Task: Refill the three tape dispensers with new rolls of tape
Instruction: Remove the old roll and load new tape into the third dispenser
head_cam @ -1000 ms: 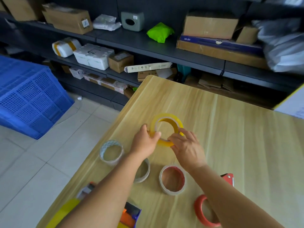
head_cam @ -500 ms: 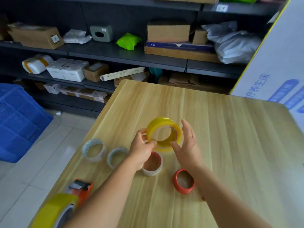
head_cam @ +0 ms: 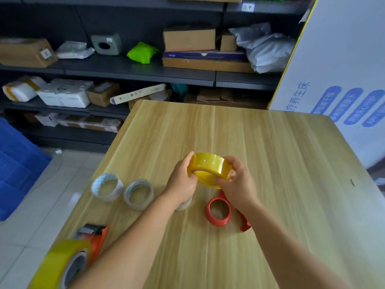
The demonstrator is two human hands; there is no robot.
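At the centre of the frame, above the pale wood-grain table [head_cam: 270, 163], a glossy yellow tape roll [head_cam: 209, 168] is held between both hands. The left hand [head_cam: 183, 184] is curled round its left rim, and the right hand [head_cam: 237, 184] grips its right side, thumb on the lower edge. To the lower left lie two clear rolls [head_cam: 107, 187] [head_cam: 139, 193]. A red plastic dispenser [head_cam: 218, 211] sits just below the hands; another, orange dispenser [head_cam: 93, 236], seemingly loaded with yellow tape, is seen at the bottom left.
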